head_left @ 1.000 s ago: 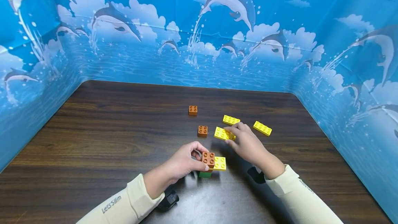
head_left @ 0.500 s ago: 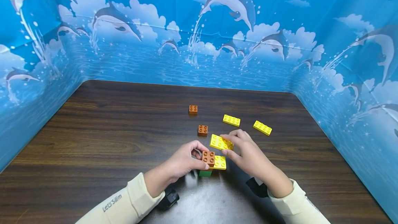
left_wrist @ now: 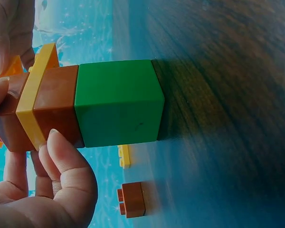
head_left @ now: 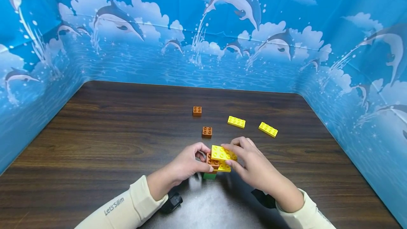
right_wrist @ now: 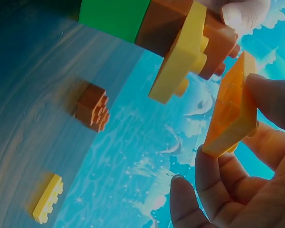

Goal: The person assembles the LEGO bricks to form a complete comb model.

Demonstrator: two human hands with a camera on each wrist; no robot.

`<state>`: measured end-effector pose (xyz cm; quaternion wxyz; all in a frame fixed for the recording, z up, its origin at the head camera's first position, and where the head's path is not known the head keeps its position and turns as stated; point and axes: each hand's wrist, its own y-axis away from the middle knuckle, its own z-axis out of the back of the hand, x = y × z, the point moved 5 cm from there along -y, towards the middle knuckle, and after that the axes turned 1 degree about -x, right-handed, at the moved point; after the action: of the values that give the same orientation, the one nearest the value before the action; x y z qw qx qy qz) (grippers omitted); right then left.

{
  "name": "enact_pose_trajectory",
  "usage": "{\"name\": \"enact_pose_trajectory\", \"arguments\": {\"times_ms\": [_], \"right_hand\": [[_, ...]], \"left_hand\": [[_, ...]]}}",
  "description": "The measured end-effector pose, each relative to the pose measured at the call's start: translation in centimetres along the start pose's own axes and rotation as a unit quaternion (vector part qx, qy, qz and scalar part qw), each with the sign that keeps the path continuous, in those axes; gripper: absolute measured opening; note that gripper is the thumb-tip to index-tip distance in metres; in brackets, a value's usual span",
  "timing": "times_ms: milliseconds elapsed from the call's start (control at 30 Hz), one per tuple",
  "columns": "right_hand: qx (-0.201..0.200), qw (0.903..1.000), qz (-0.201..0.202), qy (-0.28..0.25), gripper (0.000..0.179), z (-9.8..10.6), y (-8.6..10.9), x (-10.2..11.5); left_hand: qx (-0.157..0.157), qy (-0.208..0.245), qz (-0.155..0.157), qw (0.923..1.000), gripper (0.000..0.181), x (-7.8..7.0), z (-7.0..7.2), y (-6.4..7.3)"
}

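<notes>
A small tower stands near the table's front: green block (left_wrist: pixel 118 102) at the bottom, then a brown brick (left_wrist: pixel 57 102), a yellow plate (right_wrist: pixel 178 57) jutting to the right, and another brown brick (right_wrist: pixel 218 40) on top. My left hand (head_left: pixel 190 160) grips the tower's upper part from the left, thumb and fingers on opposite sides. With my right hand (head_left: pixel 254 162) I pinch a second yellow plate (head_left: pixel 219 153) by its right end, thumb at the near edge. That plate hovers tilted just over the top brown brick's studs, as the right wrist view shows.
Two loose brown bricks, a nearer one (head_left: pixel 207 132) and a farther one (head_left: pixel 197 111), lie beyond the tower. Farther right lie two yellow plates, one in the middle (head_left: pixel 236 122) and one at the right (head_left: pixel 268 129). A dolphin-print curtain (head_left: pixel 203 59) borders the dark wooden table (head_left: pixel 111 126).
My right hand has brought the yellow plate left and toward me, from the tabletop beside the loose bricks to just above the tower. My left hand has stayed on the tower.
</notes>
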<state>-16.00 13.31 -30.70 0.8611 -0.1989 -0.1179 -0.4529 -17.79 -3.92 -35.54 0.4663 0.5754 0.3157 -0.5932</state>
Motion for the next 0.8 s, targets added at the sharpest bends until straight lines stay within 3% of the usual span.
{"name": "enact_pose_trajectory", "arguments": {"times_ms": [267, 800], "right_hand": [[0.006, 1.0000, 0.001, 0.008, 0.041, -0.5, 0.0, 0.4], [0.016, 0.9973, 0.042, 0.058, 0.037, -0.2, -0.1, 1.6]], "left_hand": [[0.001, -0.009, -0.004, 0.9999, 0.039, 0.0, 0.0, 0.0], [-0.002, -0.015, -0.001, 0.9999, 0.037, 0.0, 0.1, 0.1]]}}
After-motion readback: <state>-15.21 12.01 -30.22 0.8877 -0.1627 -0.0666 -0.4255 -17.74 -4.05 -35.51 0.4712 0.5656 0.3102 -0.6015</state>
